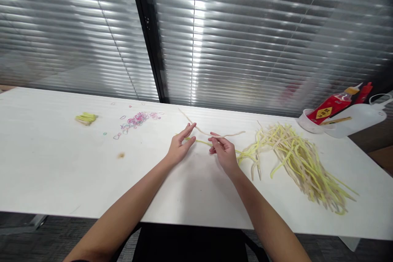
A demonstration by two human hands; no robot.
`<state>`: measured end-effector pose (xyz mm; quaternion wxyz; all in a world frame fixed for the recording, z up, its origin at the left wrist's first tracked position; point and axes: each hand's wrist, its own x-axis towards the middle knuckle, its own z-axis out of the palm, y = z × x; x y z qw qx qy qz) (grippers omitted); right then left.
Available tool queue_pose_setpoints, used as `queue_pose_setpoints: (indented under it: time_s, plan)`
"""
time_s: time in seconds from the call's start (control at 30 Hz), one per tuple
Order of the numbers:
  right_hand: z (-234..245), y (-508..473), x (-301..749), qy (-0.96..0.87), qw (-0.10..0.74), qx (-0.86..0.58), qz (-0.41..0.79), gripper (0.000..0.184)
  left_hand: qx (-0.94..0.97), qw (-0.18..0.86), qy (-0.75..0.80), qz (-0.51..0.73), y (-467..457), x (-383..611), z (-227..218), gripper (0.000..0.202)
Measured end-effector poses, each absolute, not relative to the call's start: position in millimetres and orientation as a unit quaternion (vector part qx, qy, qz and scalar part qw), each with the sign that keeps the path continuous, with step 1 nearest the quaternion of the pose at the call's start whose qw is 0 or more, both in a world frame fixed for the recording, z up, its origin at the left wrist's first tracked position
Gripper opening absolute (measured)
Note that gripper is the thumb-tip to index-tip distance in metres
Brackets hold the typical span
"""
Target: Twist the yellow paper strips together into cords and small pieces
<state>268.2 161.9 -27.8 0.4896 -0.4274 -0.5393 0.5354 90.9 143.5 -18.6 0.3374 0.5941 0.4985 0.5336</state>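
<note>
My left hand (181,144) is over the table with fingers stretched out and thumb apart. Its fingertips touch or nearly touch a thin beige strand (236,134), soft-looking like yarn or a pipe cleaner. Thumb and fingers of my right hand (224,153) are pinched on the middle of that strand, whose ends stick out to both sides. Below it a yellow strand (202,142) runs between both hands on the table. Right of my right hand lies a loose pile of yellow and beige strands (302,163), some straggling toward the hand.
A small folded yellow-and-beige bundle (86,118) lies on the left of the white table (61,172). Small coloured rubber bands (137,120) are scattered nearer the middle. Red bottle (330,106), clear bowl (307,122) and translucent jug (359,118) stand back right. Blinds (245,49) hang behind.
</note>
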Motion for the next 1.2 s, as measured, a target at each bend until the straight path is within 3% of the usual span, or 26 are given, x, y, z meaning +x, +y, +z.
queue_pose_setpoints:
  time_s: [0.23,0.43,0.67,0.9,1.2]
  plan:
    - [-22,158,271,-0.543,0.544,-0.37,0.522,0.03,0.6,0.348,0.5,0.518,141,94,-19,0.036]
    - [-16,153,272,-0.569,0.482,-0.299,0.595,0.03,0.505,0.424,0.477,0.581,146,97,-18,0.026]
    - [-17,152,269,-0.577,0.424,-0.33,0.615,0.03,0.383,0.504,0.446,0.633,151,93,-19,0.037]
    - [-23,155,267,-0.593,0.39,-0.392,0.585,0.03,0.353,0.566,0.429,0.609,150,95,-16,0.05]
    - [-33,155,266,-0.627,0.386,-0.407,0.54,0.029,0.379,0.611,0.408,0.563,146,96,-15,0.037]
